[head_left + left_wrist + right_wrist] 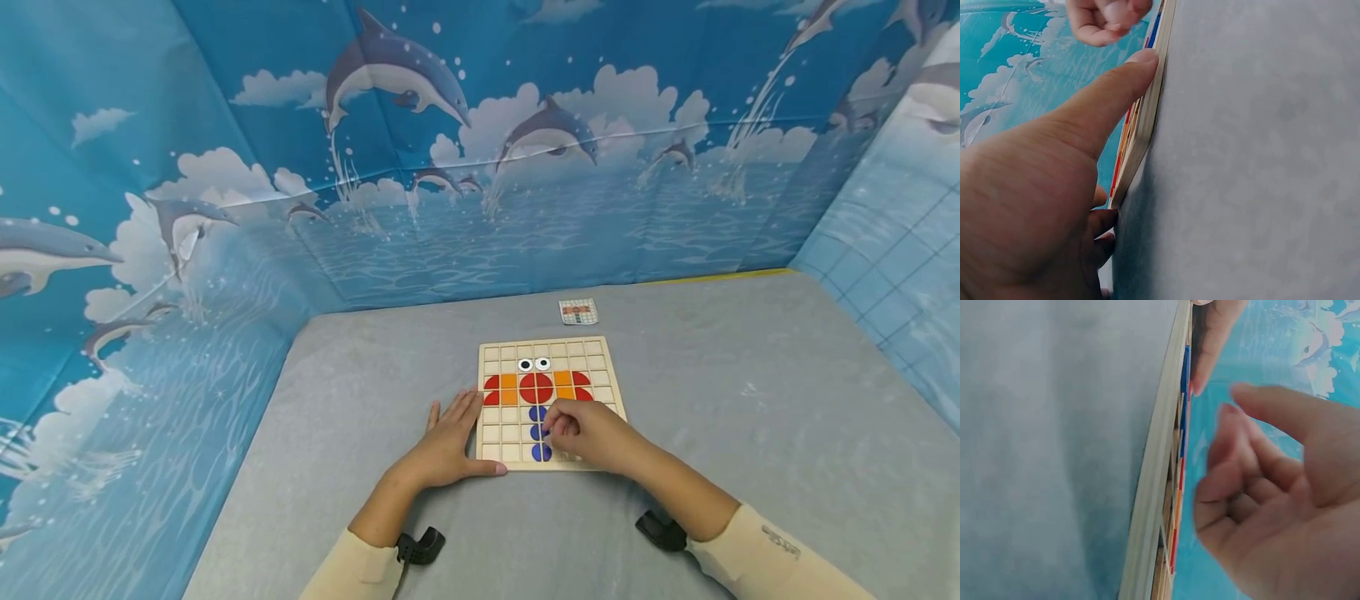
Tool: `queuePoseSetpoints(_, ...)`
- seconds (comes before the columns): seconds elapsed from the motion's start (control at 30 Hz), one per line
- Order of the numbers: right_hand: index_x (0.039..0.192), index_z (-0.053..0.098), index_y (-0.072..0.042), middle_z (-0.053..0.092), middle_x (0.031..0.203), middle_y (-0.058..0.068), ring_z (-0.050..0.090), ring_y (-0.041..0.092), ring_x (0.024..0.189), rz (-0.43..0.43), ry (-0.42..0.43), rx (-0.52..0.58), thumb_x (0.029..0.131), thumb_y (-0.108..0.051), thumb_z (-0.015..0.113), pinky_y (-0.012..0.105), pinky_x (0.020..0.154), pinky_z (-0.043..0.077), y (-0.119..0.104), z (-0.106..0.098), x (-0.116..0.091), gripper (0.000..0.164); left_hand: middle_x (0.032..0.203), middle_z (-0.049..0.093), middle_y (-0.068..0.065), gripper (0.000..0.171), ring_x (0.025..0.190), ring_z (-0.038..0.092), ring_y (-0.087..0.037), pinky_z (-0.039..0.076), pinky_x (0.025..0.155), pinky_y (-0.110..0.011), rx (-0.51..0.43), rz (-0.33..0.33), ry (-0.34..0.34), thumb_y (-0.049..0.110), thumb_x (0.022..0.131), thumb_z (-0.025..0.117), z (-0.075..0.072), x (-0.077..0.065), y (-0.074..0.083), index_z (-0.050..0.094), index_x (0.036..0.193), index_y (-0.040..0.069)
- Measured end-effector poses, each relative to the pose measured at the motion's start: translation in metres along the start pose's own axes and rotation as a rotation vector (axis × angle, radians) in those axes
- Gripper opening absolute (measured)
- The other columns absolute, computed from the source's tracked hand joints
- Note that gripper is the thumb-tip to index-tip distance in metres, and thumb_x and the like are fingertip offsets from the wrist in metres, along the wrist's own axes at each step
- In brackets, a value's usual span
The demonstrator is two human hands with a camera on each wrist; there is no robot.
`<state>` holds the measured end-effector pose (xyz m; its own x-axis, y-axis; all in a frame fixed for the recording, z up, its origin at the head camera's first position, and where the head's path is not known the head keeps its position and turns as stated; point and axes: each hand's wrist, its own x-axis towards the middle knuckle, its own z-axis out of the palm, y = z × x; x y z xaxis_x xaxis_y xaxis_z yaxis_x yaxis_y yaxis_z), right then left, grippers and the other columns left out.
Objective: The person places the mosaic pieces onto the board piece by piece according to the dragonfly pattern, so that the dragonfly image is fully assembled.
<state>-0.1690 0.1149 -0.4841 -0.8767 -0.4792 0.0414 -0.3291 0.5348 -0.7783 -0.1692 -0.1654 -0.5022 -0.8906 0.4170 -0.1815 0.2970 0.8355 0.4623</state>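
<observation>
A square wooden grid board (491, 454) lies on the table with flat coloured pieces set in it. My left hand (448, 442) rests at its lower left corner, fingers straight along the left side and thumb over the front edge. My right hand (588, 433) is over the lower right of the board, fingers loosely curled beside the column of blue pieces (538, 452). In the right wrist view, thumb and forefinger are slightly apart with nothing showing between them. Above the column are a red circle (536, 387), orange squares (509, 389) and two eye pieces (525, 365).
A small printed card (578, 312) with a grid picture lies behind the board. Grey cloth covers the table (360, 400). A blue dolphin-print curtain (420, 242) hangs along the back and sides. Black straps with camera mounts (422, 547) sit on both wrists.
</observation>
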Motion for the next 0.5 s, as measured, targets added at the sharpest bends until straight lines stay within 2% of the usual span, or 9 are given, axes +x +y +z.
queuePoseSetpoints(0.13, 0.094, 0.068, -0.013, 0.059, 0.077, -0.007, 0.053, 0.008, 0.069, 0.045, 0.074, 0.042, 0.093, -0.016, 0.071, 0.02, 0.064, 0.046, -0.003, -0.009, 0.0, 0.004, 0.172, 0.013, -0.005, 0.121, 0.16, 0.008, -0.024, -0.004, 0.126, -0.06, -0.03, -0.01, 0.005, 0.072, 0.078, 0.073, -0.001, 0.001, 0.0, 0.011, 0.164, 0.013)
queuePoseSetpoints(0.3, 0.101, 0.068, -0.012, 0.063, 0.084, -0.002, 0.055, 0.011, 0.071, 0.061, 0.183, 0.099, 0.098, -0.018, 0.067, 0.022, 0.065, 0.048, -0.009, -0.026, 0.001, 0.007, 0.171, 0.018, -0.008, 0.112, 0.16, 0.012, -0.026, -0.001, 0.127, -0.056, -0.1, -0.037, 0.044, 0.064, 0.083, 0.073, -0.006, 0.001, 0.003, 0.015, 0.164, 0.011)
queuePoseSetpoints(0.4, 0.105, 0.068, -0.01, 0.065, 0.087, 0.005, 0.055, 0.013, 0.071, 0.048, 0.241, 0.125, 0.1, -0.017, 0.065, 0.023, 0.064, 0.049, -0.012, -0.039, -0.001, 0.01, 0.17, 0.02, -0.008, 0.104, 0.159, 0.014, -0.026, 0.004, 0.129, -0.052, -0.106, -0.046, 0.096, 0.059, 0.088, 0.07, -0.012, -0.001, 0.008, 0.017, 0.163, 0.011)
queuePoseSetpoints(0.5, 0.107, 0.067, -0.009, 0.066, 0.09, 0.007, 0.056, 0.014, 0.073, 0.031, 0.29, 0.111, 0.101, -0.02, 0.062, 0.024, 0.064, 0.049, -0.016, -0.055, -0.005, 0.013, 0.169, 0.024, -0.01, 0.092, 0.158, 0.018, -0.028, 0.016, 0.127, -0.052, -0.116, -0.033, 0.187, 0.054, 0.094, 0.066, -0.021, -0.005, 0.014, 0.022, 0.162, 0.011)
